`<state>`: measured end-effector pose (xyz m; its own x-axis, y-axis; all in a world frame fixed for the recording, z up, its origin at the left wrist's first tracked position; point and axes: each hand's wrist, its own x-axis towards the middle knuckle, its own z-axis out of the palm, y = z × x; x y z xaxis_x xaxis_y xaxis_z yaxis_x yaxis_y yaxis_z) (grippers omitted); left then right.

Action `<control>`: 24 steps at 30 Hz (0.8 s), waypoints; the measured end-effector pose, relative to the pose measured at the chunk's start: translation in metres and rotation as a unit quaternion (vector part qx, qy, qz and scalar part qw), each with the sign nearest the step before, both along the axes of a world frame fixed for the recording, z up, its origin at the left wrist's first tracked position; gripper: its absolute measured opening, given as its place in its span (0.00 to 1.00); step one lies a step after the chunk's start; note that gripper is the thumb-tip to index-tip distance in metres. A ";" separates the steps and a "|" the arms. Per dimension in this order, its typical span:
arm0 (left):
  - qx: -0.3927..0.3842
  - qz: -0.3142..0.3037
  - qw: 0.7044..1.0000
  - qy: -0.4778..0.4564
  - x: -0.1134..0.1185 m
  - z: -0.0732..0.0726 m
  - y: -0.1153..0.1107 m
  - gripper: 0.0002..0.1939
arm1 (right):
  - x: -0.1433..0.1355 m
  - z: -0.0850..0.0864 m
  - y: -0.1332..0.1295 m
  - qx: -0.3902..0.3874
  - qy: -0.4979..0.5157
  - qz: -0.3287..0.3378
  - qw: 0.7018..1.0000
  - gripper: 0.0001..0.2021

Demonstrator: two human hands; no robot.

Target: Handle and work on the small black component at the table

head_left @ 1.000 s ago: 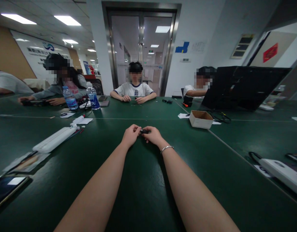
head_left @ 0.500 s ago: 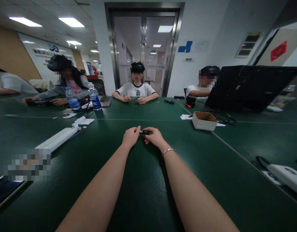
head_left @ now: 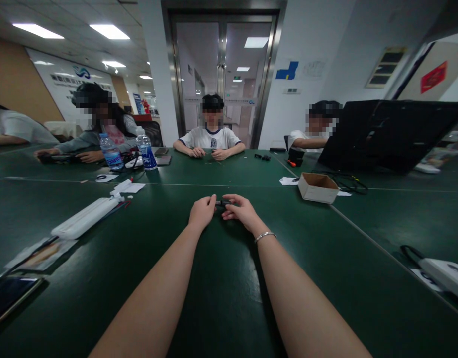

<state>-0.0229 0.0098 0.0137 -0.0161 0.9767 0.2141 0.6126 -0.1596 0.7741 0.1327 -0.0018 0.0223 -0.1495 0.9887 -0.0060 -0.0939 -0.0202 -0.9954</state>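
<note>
Over the green table, a short dark rod-like object with a silvery part lies level between my two hands. Its exact kind is too small to make out. My left hand is closed, pinching the rod's left end between thumb and fingers. From the other side, my right hand has its thumb and fingers curled loosely around the dark right end, covering part of it. A silver bracelet circles my right wrist.
An open cardboard box stands ahead to the right, before a large black monitor. At left lie a white elongated device and a phone. Water bottles stand farther back. Several people sit around the table.
My right hand's fingers have loosened and spread somewhat around the rod, and its wrist has shifted slightly right. My left hand keeps its pinch, almost unmoved.
</note>
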 end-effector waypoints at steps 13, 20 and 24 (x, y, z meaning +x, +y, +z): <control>-0.016 -0.002 1.000 0.017 0.001 0.003 -0.003 0.26 | 0.003 0.002 -0.001 -0.018 0.047 -0.006 0.999 0.10; -0.006 -0.007 1.000 0.018 0.001 0.005 -0.005 0.27 | 0.004 0.003 -0.001 -0.020 0.048 -0.006 0.999 0.06; -0.005 -0.007 1.000 0.017 0.001 0.005 -0.005 0.27 | 0.003 0.002 0.000 -0.021 0.048 -0.004 0.999 0.05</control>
<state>-0.0222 0.0046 0.0191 0.0044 0.9788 0.2046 0.6368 -0.1605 0.7541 0.1361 -0.0018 0.0241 -0.1440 0.9890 -0.0334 -0.1901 -0.0607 -0.9799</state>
